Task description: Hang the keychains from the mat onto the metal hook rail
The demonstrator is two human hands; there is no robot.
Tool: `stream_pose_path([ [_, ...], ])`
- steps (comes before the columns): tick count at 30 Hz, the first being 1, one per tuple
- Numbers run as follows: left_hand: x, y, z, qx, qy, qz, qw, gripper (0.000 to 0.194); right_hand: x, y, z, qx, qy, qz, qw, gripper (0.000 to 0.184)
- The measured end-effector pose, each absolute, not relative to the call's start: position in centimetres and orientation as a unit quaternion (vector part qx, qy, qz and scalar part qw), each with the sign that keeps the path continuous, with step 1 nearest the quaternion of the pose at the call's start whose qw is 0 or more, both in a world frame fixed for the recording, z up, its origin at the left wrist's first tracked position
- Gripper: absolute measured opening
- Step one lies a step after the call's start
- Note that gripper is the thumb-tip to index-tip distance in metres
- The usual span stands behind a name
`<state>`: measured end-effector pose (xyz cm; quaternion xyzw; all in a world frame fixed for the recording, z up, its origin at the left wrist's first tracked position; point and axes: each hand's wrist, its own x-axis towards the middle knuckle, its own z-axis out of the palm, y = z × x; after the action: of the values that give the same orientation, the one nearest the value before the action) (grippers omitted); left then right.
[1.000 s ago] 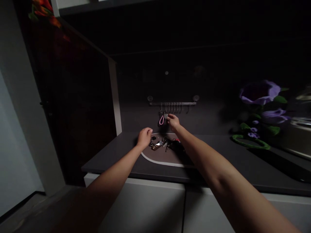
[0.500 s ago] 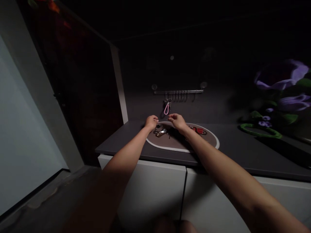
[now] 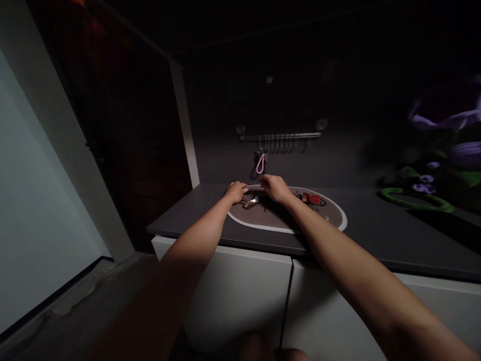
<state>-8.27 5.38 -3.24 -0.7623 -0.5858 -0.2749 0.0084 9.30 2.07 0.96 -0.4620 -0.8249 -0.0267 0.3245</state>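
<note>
My left hand [image 3: 236, 192] is low over the left end of an oval brown mat [image 3: 278, 220] with a white rim. Its fingers are bent together beside a small dark object [image 3: 247, 192]; what they grip is hard to make out. Near it lies a shiny bunch of keys [image 3: 252, 201]. My right hand [image 3: 277, 188] hovers above the middle of the mat, fingers loosely curved, with nothing visible in them. A pink loop keychain [image 3: 260, 164] with metal rings hangs from a hook on the clear rail [image 3: 281, 136]. A red key holder [image 3: 312, 199] lies on the mat's right side.
The rail is fixed to the dark back wall, with several free hooks. Purple flowers [image 3: 426, 183] and a green ring [image 3: 415, 199] stand on the dark counter [image 3: 364, 225] at right. White cabinet doors [image 3: 240, 286] are below; a dark door [image 3: 135, 150] is at left.
My right hand has let go of the items at the hooks and moved down over the mat. The pink keychain stays hanging. My left hand has closed in on the dark object. The view has tilted down.
</note>
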Motion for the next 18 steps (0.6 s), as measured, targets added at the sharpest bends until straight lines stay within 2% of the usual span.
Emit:
stream_pose_path([
  [11,-8.06,5.16,-3.45,-0.750,-0.589,-0.302,-0.003,0.021,8.90,2.09,0.67,-0.462,-0.836,-0.051,0.290,0.025],
  [18,-7.63,4.56,-2.76,-0.732,-0.580,-0.351,-0.065,0.012,8.75,1.94,0.59,-0.479,-0.835,-0.045,0.268,0.022],
])
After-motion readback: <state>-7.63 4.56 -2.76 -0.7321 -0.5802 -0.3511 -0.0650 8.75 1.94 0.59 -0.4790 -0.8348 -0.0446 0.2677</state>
